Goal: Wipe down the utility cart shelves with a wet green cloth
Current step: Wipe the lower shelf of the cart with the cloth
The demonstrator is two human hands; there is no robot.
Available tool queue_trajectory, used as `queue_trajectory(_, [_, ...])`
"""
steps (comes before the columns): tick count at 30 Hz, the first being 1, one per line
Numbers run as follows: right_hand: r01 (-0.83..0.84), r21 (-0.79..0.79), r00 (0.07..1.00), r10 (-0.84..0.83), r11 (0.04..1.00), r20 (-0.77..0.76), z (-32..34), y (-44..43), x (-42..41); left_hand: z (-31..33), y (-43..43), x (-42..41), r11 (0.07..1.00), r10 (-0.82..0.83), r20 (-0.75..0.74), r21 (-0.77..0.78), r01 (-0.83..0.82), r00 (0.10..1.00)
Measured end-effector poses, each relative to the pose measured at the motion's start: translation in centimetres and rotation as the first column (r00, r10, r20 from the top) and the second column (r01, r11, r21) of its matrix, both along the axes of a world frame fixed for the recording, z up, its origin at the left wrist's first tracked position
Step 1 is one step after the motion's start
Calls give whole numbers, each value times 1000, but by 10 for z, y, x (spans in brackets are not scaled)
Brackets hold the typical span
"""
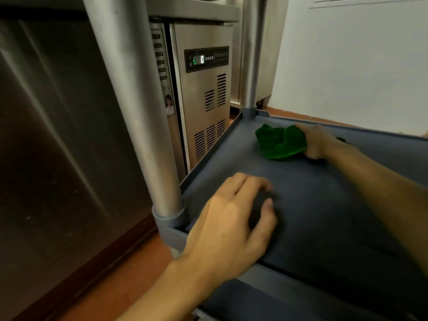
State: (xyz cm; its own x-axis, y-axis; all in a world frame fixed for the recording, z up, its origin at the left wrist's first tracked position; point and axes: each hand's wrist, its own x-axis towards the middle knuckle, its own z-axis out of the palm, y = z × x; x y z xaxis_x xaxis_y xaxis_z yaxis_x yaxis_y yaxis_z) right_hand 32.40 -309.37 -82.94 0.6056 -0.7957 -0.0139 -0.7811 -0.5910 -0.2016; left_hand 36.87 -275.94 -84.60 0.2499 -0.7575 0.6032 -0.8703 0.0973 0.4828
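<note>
A bunched green cloth (279, 142) lies on the grey cart shelf (312, 193) near its far left corner. My right hand (318, 142) grips the cloth's right side and holds it down against the shelf. My left hand (231, 221) rests over the shelf's near edge, fingertips touching the surface, fingers loosely bent and holding nothing. The shelf has a low raised rim.
Two steel cart posts rise from the shelf corners, one near left (139, 112) and one far (251, 54). A stainless refrigeration unit (203, 93) stands just beyond the cart on the left. A white wall (347, 66) is behind, and the floor (120, 281) is reddish-brown.
</note>
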Motion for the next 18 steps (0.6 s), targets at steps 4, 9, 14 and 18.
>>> queue_trajectory(4, [-78, -5, 991, 78, 997, 106, 4, 12, 11, -1, -15, 4, 999, 54, 8, 3, -54, 998])
queue_trajectory(9, [-182, 42, 975, 174, 982, 140, 11, 41, 20, -1, -38, 13, 992, 116, -14, 48, -116, 993])
queue_trajectory(14, [-322, 110, 936, 299, 940, 184, 15, 82, 28, -3, -45, 22, 982, 178, 11, -59, -177, 984])
queue_trajectory(18, [-425, 196, 897, 382, 884, 220, 19, 122, 29, -2, -45, 29, 975, 215, 9, -61, -214, 977])
